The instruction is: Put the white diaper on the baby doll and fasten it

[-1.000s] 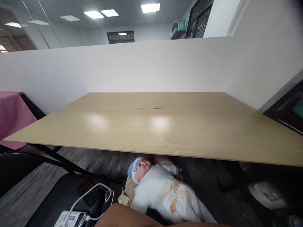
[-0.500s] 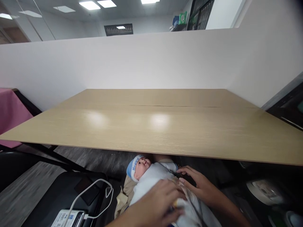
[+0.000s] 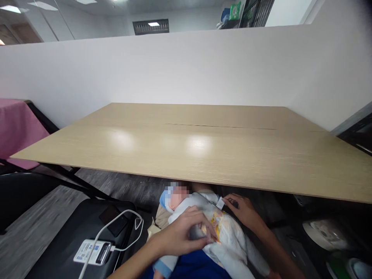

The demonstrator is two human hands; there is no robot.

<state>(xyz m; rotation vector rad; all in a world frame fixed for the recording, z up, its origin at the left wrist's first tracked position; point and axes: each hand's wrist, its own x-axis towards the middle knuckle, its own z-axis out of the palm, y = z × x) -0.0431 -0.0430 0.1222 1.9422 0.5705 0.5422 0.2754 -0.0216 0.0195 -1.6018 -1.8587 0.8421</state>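
A baby doll [image 3: 190,203] in a white top and a blue-and-white cap [image 3: 164,199] lies across the lap below the table edge. Around its middle is a white diaper [image 3: 232,232] with a yellow-orange printed front. My left hand [image 3: 188,230] reaches over the doll's belly, its curved fingers and thumb closed on the diaper's printed front edge. On the doll's far side, my right hand [image 3: 242,211] pinches a small white diaper tab [image 3: 220,203] between thumb and fingers, holding it out from the waist.
A wooden table [image 3: 174,151] overhangs the doll's head side. At left, a black chair [image 3: 72,228] carries a white power bank [image 3: 93,252] with a cable and a dark phone [image 3: 113,221]. Pink cloth [image 3: 21,128] hangs at far left; a white round object [image 3: 325,234] lies lower right.
My left hand has shifted up over the diaper's front, exposing its print. My right hand now holds the white tab out. The camera view has tilted down slightly.
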